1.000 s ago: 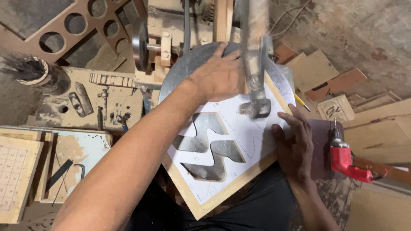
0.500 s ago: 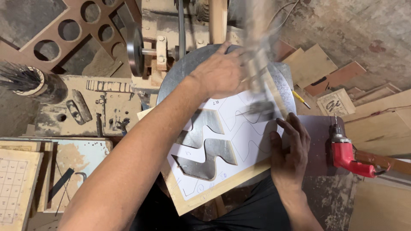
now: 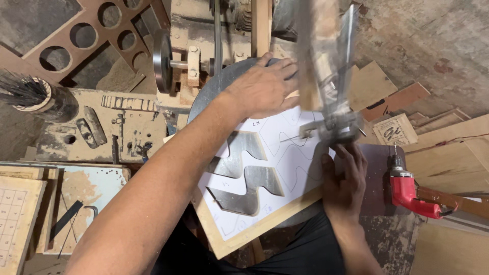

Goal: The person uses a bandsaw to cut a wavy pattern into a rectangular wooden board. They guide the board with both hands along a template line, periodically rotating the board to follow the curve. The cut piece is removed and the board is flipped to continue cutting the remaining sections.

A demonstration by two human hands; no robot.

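Turned slightly counterclockwise since earlier, white-faced board (image 3: 285, 168) lying on round saw surface (image 3: 204, 97), long axis 7-to-1 o'clock, pressed flat under left hand (image 3: 265, 86) at 12 and right hand (image 3: 344, 178) at 4, nearer the blade (image 3: 331, 122).

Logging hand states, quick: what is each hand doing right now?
Left hand: open, pressed flat on the board's far edge.
Right hand: fingers spread, resting on the board's near edge.
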